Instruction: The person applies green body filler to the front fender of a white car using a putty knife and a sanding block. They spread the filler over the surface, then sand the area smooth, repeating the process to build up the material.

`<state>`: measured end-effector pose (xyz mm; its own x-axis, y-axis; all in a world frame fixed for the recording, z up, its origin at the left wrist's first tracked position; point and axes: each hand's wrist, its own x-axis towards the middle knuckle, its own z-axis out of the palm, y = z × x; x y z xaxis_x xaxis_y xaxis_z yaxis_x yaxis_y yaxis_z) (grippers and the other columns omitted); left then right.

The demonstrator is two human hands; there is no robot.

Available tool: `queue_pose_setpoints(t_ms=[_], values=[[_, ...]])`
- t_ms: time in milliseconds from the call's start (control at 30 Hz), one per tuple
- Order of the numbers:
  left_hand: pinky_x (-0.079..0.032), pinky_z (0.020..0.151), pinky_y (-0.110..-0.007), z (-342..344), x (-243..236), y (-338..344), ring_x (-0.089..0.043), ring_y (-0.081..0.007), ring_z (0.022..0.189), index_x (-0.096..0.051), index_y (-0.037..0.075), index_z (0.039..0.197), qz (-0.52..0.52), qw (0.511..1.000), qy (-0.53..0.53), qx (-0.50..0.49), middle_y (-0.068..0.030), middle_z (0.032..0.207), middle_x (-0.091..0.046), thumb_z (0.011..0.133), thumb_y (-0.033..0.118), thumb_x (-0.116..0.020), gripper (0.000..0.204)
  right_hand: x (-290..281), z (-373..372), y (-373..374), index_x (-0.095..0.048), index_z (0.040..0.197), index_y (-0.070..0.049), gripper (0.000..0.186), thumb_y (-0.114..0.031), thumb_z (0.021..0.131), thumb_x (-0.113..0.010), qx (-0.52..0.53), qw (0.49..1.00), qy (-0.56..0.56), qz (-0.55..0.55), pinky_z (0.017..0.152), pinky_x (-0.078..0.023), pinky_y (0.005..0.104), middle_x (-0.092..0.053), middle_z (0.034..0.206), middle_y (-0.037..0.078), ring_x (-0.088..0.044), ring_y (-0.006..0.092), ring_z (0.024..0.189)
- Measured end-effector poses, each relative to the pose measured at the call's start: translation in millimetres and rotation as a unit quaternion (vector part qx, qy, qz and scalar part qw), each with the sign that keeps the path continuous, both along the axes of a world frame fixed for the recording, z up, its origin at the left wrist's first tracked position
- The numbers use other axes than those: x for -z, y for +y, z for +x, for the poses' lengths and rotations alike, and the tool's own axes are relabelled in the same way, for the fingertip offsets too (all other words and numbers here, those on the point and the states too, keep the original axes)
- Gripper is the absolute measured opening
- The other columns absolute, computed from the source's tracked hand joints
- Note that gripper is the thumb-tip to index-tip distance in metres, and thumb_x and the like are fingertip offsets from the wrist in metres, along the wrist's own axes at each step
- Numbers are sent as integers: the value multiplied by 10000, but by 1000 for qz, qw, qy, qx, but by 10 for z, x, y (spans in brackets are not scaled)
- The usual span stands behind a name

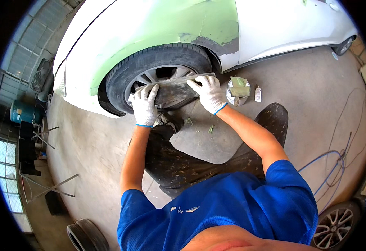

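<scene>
Dark grey smeared rectangular sheet point(173, 90) at upper centre of frame, in front of the silver spoked wheel with black tyre point(126, 72). Left hand in white knit glove point(145, 106) pinches its left end; right hand in white knit glove point(210, 94) pinches its right end, thumb and fingers bent over the edge. Fingertips behind the sheet hidden, can't tell their spread. White car with pale green fender patch point(170, 23) fills the top. Round white tin point(243, 101) with green pieces on top, right of the right hand; small white tube point(258, 94) just beside it.
</scene>
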<state>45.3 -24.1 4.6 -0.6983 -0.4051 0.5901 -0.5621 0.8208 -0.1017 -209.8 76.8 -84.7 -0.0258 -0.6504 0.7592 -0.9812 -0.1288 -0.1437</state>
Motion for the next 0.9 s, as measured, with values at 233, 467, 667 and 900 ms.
queue_pose_setpoints(t_ms=[233, 467, 667, 900], values=[[-430, 1014, -459, -15, 23, 9, -562, -299, 1207, -656, 170, 1305, 6, 1000, -3, -8, -40, 1267, -629, 670, -41, -606, 671, -19, -19, 24, -674, 1314, -212, 528, -68, 814, -585, -12, 1000, -11, 4, 956, -463, 472, -588, 1143, 54, -576, 288, 1092], [-428, 1007, -459, 1, 22, 1, -568, -294, 1191, -669, 168, 1284, 7, 1000, 2, -20, -39, 1246, -638, 654, -52, -613, 670, -63, -10, -21, -680, 1283, -225, 449, -128, 855, -588, -8, 1000, 6, 20, 935, -471, 461, -589, 1122, 44, -579, 274, 1073], [-435, 997, -468, 83, 224, -147, -570, -312, 1188, -671, 181, 1279, 82, 996, -18, -39, -55, 1273, -637, 714, -42, -595, 612, 1, -52, -73, -678, 1232, -210, 369, -147, 878, -593, -20, 999, 19, 45, 895, -478, 449, -587, 1086, 50, -578, 273, 1043], [-457, 994, -455, 168, 345, -230, -596, -329, 1157, -700, 176, 1231, 108, 993, 5, -55, -65, 1243, -670, 746, -36, -596, 540, -196, -209, -39, -680, 1177, -172, 339, -130, 851, -600, -23, 994, 43, 98, 875, -497, 442, -592, 1072, 57, -583, 284, 1031]])
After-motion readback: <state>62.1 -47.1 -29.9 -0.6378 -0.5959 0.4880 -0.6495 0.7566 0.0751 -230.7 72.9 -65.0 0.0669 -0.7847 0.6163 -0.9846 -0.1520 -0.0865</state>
